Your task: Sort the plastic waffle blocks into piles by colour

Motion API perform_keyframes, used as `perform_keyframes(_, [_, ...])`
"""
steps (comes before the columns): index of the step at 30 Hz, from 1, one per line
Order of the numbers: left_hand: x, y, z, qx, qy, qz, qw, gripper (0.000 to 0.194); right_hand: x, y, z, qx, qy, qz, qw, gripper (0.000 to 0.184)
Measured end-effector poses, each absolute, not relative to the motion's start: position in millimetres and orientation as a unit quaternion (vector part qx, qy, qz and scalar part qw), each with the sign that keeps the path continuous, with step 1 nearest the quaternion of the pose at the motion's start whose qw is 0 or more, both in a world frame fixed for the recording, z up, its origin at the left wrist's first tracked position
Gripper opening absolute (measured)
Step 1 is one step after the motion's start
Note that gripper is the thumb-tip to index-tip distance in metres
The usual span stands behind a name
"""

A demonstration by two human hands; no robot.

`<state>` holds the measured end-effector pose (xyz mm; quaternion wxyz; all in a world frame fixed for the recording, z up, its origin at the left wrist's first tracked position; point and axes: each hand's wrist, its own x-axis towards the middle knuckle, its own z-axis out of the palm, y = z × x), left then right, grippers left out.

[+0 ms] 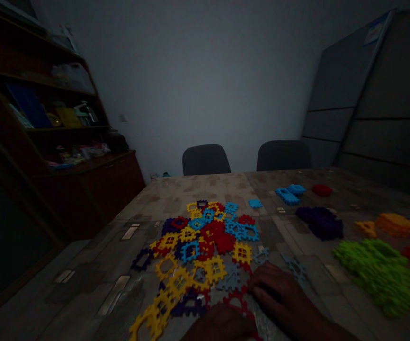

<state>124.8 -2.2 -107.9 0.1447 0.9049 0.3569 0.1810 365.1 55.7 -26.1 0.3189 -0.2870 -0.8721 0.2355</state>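
Left hand cropped, right hand dim, I cannot tell whether the hands grip red pieces

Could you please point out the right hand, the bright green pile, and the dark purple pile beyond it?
Right hand (279,290): head view, back of the hand.
Bright green pile (378,277): head view, near its middle.
Dark purple pile (321,221): head view, middle of its upper side.

The red, yellow, blue and purple notched plastic pieces look smooth and faintly shiny. The brown patchwork-patterned tabletop shows glossy pale rectangles. The dark reddish-brown shelved cabinet looks wooden, the plain grey wall matt.
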Motion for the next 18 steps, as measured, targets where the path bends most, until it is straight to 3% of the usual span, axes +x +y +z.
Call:
perform_keyframes(3, [113,-7,-65,0.908,0.339,0.21,0.131,0.033,366,57,-23,-0.304,-0.867,0.237,0.316,0.03])
perform_keyframes(6, [108,-16,-23,0.923,0.303,0.213,0.103,0.018,370,60,-18,-0.342,-0.852,0.236,0.319,0.028])
perform_keyframes(10, [101,-24,16,0.876,0.389,0.268,0.1,0.022,374,62,-11,-0.365,-0.835,0.237,0.337,0.027])
perform_keyframes(18, [75,-5,12,0.832,0.486,0.266,-0.023,0.036,372,60,-8,-0.332,-0.848,0.201,0.36,0.026])
